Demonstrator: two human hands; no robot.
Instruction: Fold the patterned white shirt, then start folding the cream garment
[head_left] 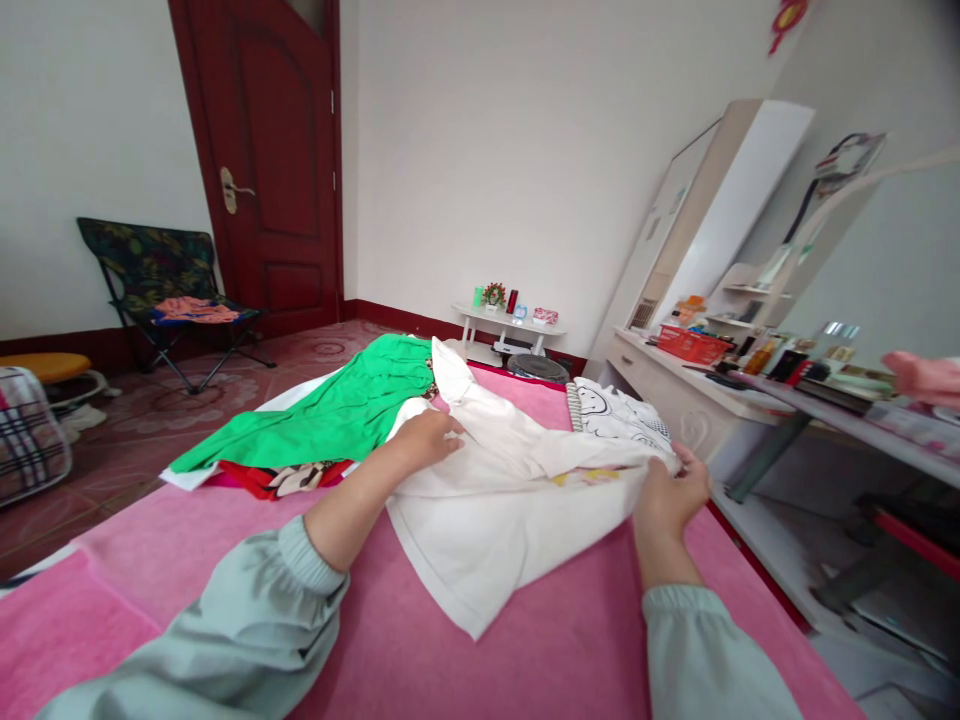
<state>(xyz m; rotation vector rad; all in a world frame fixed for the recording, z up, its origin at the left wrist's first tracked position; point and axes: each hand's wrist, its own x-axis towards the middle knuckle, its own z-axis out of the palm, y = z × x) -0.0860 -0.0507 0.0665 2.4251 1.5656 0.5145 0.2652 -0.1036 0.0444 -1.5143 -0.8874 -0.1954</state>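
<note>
A white shirt [517, 520] with a partly hidden yellow print is spread, loosely creased, over a pink bed cover [585, 640]. Fingers bent, my left hand [427, 440] pinches the shirt's cloth near its upper left. My right hand [673, 490] grips the shirt's right end and lifts it a little. Just past that hand lies a white garment with black line drawings [619, 415] and a striped band. To the left of my left hand a green garment [330, 400] lies on top of other clothes, with a red patterned piece [281, 480] showing beneath.
A dressing table [697, 385] with a red basket [690, 343] and several bottles stands close on the right. Beyond the bed is a low white table [491, 314]. A folding chair [161, 265] holding pink cloth is at the left, near a dark red door [277, 150].
</note>
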